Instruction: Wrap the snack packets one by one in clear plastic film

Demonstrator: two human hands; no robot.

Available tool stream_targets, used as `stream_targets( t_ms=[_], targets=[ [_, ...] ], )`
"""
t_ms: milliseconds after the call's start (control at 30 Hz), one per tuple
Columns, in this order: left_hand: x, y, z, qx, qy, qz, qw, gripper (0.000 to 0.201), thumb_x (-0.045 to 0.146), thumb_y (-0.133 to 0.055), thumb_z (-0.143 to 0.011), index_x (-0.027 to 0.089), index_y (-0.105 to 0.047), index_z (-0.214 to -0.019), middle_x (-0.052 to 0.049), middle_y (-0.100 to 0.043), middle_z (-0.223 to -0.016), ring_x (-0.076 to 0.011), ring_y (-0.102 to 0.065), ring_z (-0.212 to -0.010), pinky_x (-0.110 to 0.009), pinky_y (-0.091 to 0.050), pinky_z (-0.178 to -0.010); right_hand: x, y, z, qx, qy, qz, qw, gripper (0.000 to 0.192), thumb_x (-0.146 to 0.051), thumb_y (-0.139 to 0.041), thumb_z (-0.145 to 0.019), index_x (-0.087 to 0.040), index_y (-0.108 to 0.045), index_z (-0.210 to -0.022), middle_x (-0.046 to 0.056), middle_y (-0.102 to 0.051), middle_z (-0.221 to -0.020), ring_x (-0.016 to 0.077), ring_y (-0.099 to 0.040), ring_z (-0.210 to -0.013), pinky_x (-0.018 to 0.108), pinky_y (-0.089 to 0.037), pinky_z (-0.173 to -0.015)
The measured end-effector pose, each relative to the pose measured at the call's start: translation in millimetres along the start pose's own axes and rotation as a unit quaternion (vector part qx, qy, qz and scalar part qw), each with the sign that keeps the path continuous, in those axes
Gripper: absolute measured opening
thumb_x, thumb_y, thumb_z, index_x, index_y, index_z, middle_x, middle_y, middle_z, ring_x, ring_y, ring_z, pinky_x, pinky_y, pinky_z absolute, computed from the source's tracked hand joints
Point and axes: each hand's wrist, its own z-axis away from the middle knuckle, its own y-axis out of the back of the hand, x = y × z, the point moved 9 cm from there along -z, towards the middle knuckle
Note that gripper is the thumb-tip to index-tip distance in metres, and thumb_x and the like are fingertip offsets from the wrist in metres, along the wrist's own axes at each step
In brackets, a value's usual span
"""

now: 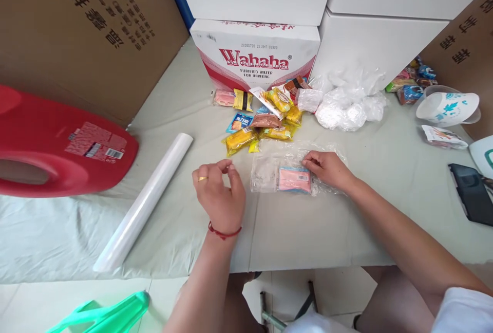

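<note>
A sheet of clear plastic film (pixel 264 176) lies crinkled on the table in front of me. On it rests a small pink wrapped packet (pixel 295 180) with blue edges and a barcode. My right hand (pixel 327 168) is at the film's right part, fingers pinched on the plastic just above the packet's right corner. To the left of the film, my left hand (pixel 220 194) is raised with its fingers curled and the thumb close to the index finger. Whatever may be between those fingertips is too small to make out. Behind the film is a pile of wrapped snacks (pixel 269 117).
A white film roll (pixel 148 202) and a red jug (pixel 57 143) lie left. Film-wrapped bundles (pixel 350 109) sit behind right, before a Wahaha carton (pixel 256 55) and white boxes. At right are a patterned cup (pixel 449 107), a snack packet (pixel 444 136) and a phone (pixel 472 191).
</note>
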Motion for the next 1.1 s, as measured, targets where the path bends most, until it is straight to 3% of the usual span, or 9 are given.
stream_targets(
  t_ms=[133, 267, 433, 533, 633, 767, 867, 1000, 1100],
  targets=[
    [75.2, -48.7, 34.6, -0.182, -0.265, 0.097, 0.942, 0.026, 0.018, -0.052, -0.098, 0.023, -0.070, -0.117, -0.011, -0.073, -0.117, -0.0261, -0.062, -0.117, -0.044, -0.047, -0.103, -0.2, -0.1, -0.2, -0.008, 0.002, 0.001, 1.000, 0.032, -0.047, -0.052, -0.096, -0.021, -0.067, -0.086, 0.000, -0.066, -0.073, 0.0154, -0.054, -0.065, 0.027, -0.038, -0.063],
    [82.8, -101.0, 60.4, -0.340, -0.288, 0.033, 0.895, 0.030, 0.018, -0.048, -0.102, 0.024, -0.069, -0.123, -0.009, -0.073, -0.127, -0.0267, -0.061, -0.122, -0.045, -0.047, -0.098, 13.2, 11.8, 9.3, -0.038, -0.047, -0.096, 0.994, 0.039, -0.058, -0.057, -0.092, -0.022, -0.066, -0.103, -0.003, -0.060, -0.069, 0.0139, -0.052, -0.057, 0.027, -0.040, -0.058],
    [75.3, -106.7, 62.4, -0.324, -0.270, 0.015, 0.907, 0.029, 0.018, -0.052, -0.100, 0.026, -0.070, -0.122, -0.008, -0.070, -0.130, -0.0280, -0.056, -0.125, -0.045, -0.046, -0.097, 44.9, 29.2, 29.4, -0.133, -0.071, -0.129, 0.980, 0.049, -0.052, -0.075, -0.074, -0.020, -0.068, -0.111, -0.003, -0.062, -0.075, 0.0145, -0.053, -0.064, 0.027, -0.041, -0.060],
    [75.9, -102.2, 62.3, -0.306, -0.259, 0.004, 0.916, 0.028, 0.017, -0.055, -0.098, 0.024, -0.072, -0.119, -0.012, -0.069, -0.121, -0.0299, -0.055, -0.117, -0.046, -0.047, -0.092, 73.7, 68.7, 26.4, -0.012, -0.141, -0.010, 0.990, 0.028, -0.043, -0.066, -0.081, -0.019, -0.071, -0.095, 0.002, -0.067, -0.079, 0.0176, -0.057, -0.068, 0.030, -0.042, -0.063],
    [79.3, -100.8, 61.3, -0.306, -0.251, -0.021, 0.918, 0.028, 0.019, -0.055, -0.097, 0.024, -0.074, -0.118, -0.012, -0.068, -0.104, -0.0289, -0.055, -0.101, -0.045, -0.045, -0.084, 53.3, 92.9, 7.0, 0.097, -0.092, 0.141, 0.981, 0.020, -0.034, -0.059, -0.088, -0.019, -0.072, -0.091, 0.008, -0.071, -0.090, 0.0224, -0.062, -0.080, 0.035, -0.045, -0.072],
    [83.2, -102.5, 59.7, -0.323, -0.252, -0.049, 0.911, 0.031, 0.021, -0.050, -0.100, 0.023, -0.074, -0.119, -0.011, -0.066, -0.089, -0.0277, -0.052, -0.090, -0.041, -0.040, -0.074, -14.9, 58.2, -35.2, 0.083, 0.091, 0.230, 0.965, 0.032, -0.039, -0.057, -0.095, -0.015, -0.073, -0.109, 0.016, -0.070, -0.111, 0.0325, -0.059, -0.107, 0.043, -0.045, -0.092],
    [83.9, -105.5, 61.1, -0.347, -0.259, -0.051, 0.900, 0.033, 0.021, -0.047, -0.101, 0.021, -0.072, -0.122, -0.010, -0.068, -0.084, -0.0273, -0.054, -0.089, -0.041, -0.039, -0.073, -29.7, 26.1, -65.4, 0.021, 0.075, 0.252, 0.965, 0.044, -0.043, -0.074, -0.085, -0.013, -0.070, -0.117, 0.017, -0.070, -0.112, 0.0363, -0.056, -0.111, 0.043, -0.045, -0.092],
    [81.4, -108.9, 64.2, -0.373, -0.260, -0.058, 0.889, 0.034, 0.021, -0.049, -0.101, 0.021, -0.071, -0.126, -0.009, -0.072, -0.080, -0.0274, -0.058, -0.087, -0.041, -0.040, -0.073, -31.7, 10.2, -80.4, -0.082, 0.039, 0.195, 0.977, 0.016, -0.027, -0.074, -0.079, -0.018, -0.069, -0.091, 0.004, -0.069, -0.082, 0.0226, -0.061, -0.085, 0.029, -0.043, -0.074],
    [79.2, -109.4, 64.7, -0.374, -0.252, -0.082, 0.889, 0.033, 0.022, -0.050, -0.101, 0.023, -0.072, -0.125, -0.008, -0.072, -0.075, -0.0265, -0.061, -0.080, -0.039, -0.040, -0.070, -53.4, 17.8, -67.6, -0.119, 0.113, 0.140, 0.977, 0.007, -0.025, -0.067, -0.082, -0.019, -0.063, -0.080, 0.000, -0.064, -0.079, 0.0158, -0.057, -0.073, 0.025, -0.039, -0.066]
  ],
)
